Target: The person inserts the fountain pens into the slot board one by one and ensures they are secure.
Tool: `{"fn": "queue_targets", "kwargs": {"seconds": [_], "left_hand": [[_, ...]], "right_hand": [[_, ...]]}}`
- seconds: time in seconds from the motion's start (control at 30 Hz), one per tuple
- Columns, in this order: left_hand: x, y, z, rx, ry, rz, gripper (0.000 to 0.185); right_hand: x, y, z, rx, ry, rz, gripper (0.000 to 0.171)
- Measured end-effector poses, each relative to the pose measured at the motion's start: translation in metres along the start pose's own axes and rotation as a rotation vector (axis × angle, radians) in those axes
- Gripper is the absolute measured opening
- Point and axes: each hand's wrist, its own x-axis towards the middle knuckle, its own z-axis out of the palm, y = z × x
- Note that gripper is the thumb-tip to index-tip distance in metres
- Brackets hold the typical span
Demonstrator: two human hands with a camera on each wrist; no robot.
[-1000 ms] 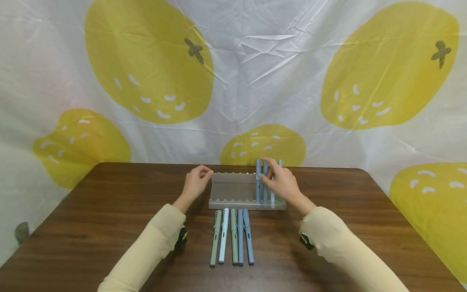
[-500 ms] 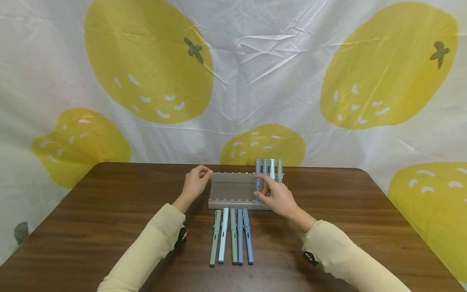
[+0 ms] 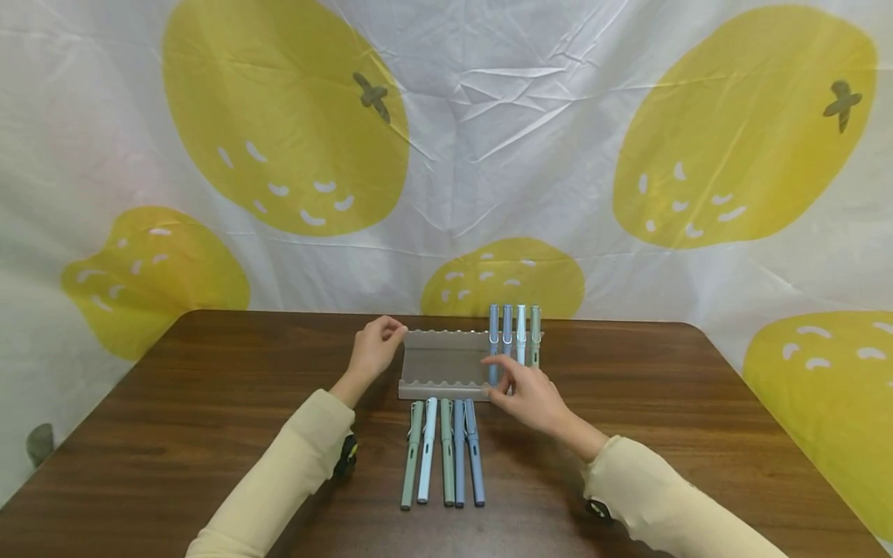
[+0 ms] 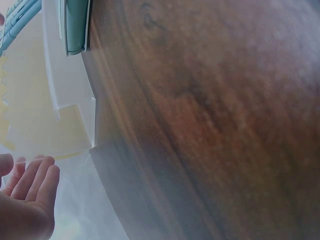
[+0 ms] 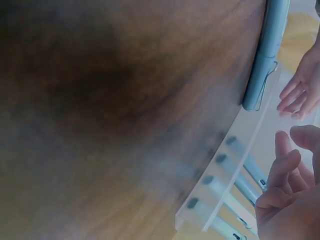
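A clear plastic pen rack (image 3: pixel 446 358) with scalloped edges stands on the table. Several pens lean side by side in its right end, among them a blue pen (image 3: pixel 494 322) and a green pen (image 3: pixel 536 325). At the rack's left upper corner, my left hand (image 3: pixel 374 347) pinches the edge between thumb and fingertips. My right hand (image 3: pixel 532 397) hovers before the filled slots, thumb and index finger apart, holding nothing, and hides the rack's lower right part. The right wrist view shows the racked pens (image 5: pixel 230 197) beside this hand's fingers.
On the brown wooden table (image 3: pixel 230 411), several capped pens lie in a row before the rack, from a green pen (image 3: pixel 412 457) at the left to a blue pen (image 3: pixel 475 457) at the right. Behind hangs a white cloth (image 3: pixel 446 155) with yellow fruit prints.
My right hand has let go of the leftmost racked blue pen and drawn down toward me, uncovering the pen tops. The left hand stays at the rack's corner.
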Motion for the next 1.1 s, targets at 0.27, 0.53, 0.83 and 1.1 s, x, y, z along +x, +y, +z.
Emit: {"fn": "queue_targets", "kwargs": {"seconds": [0.27, 0.53, 0.83, 1.1], "left_hand": [[0.001, -0.001, 0.000, 0.001, -0.003, -0.006, 0.020], [0.001, -0.001, 0.000, -0.002, -0.001, 0.010, 0.019], [0.000, -0.002, 0.001, -0.004, -0.004, 0.007, 0.020], [0.000, -0.001, 0.000, -0.005, -0.009, -0.004, 0.020]], "right_hand": [[-0.004, 0.000, 0.004, 0.016, -0.080, 0.017, 0.033], [-0.006, -0.004, 0.009, 0.012, -0.186, -0.027, 0.031], [-0.006, -0.008, 0.013, -0.010, -0.264, -0.014, 0.033], [-0.006, -0.010, 0.016, -0.055, -0.267, 0.001, 0.039]]}}
